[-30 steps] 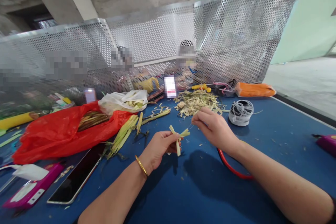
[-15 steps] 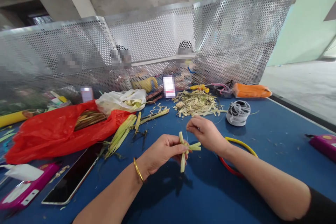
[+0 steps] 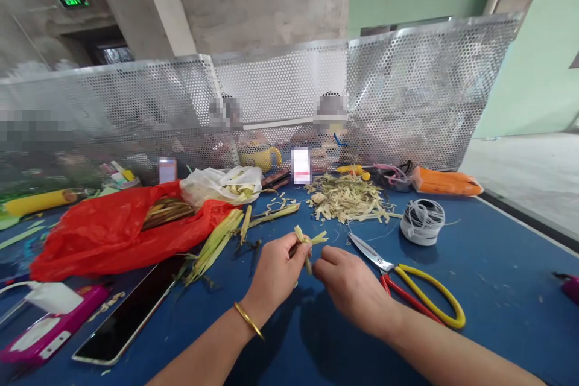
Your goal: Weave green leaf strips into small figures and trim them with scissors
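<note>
Between the thumb and fingers of my left hand [image 3: 277, 268] is a small crossed bundle of pale green husk strips [image 3: 319, 238], its ends sticking out up and to the right. My right hand [image 3: 350, 286] is closed in a pinch just right of and below the bundle. The fine thread it pulls on is hardly visible now, its fingertips being turned away. Right of that hand lies a pair of scissors [image 3: 409, 277] with one yellow and one red handle, partly behind the wrist. A spool of grey-white thread [image 3: 423, 223] stands beyond them.
A heap of husk scraps [image 3: 346, 198] lies at the back. To the left are a red plastic bag [image 3: 104, 232], husk strips [image 3: 215, 247], a dark phone [image 3: 131, 310] and a magenta power bank [image 3: 49, 325]. A perforated metal screen [image 3: 280, 84] edges the blue table [image 3: 271, 356].
My right hand has come down from above the bundle to its lower right side. The bundle has tilted in my left hand. The view has shifted, uncovering the scissors.
</note>
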`<state>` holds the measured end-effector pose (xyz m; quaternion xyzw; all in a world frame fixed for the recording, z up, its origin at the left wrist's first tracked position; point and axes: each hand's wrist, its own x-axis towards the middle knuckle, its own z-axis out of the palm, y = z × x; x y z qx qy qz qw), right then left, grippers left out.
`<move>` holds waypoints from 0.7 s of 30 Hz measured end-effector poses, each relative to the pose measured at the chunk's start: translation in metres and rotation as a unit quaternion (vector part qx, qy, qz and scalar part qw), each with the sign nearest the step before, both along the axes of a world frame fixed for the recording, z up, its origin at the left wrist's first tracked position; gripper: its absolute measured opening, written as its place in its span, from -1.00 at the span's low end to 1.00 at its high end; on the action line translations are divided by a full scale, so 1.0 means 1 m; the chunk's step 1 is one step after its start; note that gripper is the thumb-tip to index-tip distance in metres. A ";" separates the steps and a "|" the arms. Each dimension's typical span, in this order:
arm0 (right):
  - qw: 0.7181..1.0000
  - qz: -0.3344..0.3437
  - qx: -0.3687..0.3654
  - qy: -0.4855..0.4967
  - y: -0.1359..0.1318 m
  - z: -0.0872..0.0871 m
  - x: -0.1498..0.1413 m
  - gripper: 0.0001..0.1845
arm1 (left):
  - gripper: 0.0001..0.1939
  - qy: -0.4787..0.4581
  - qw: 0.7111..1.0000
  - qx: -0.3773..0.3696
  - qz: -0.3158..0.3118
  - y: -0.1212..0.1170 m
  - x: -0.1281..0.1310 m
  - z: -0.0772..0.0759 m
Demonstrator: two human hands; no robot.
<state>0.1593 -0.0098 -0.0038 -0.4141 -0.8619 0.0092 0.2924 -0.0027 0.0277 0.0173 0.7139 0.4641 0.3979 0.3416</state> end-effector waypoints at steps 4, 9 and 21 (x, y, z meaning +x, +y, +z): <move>0.998 0.036 0.060 0.000 -0.002 0.018 0.006 -0.73 | -0.78 0.072 0.996 -0.001 -0.059 -0.002 0.003 -0.004; 0.990 0.004 -0.042 0.138 0.013 0.029 0.026 -0.77 | -0.79 0.082 0.968 -0.062 -0.229 -0.010 0.002 0.004; 0.924 -0.072 -0.283 0.248 0.021 -0.002 0.014 -0.89 | -0.82 -0.157 0.954 -0.188 -0.172 -0.006 0.003 0.004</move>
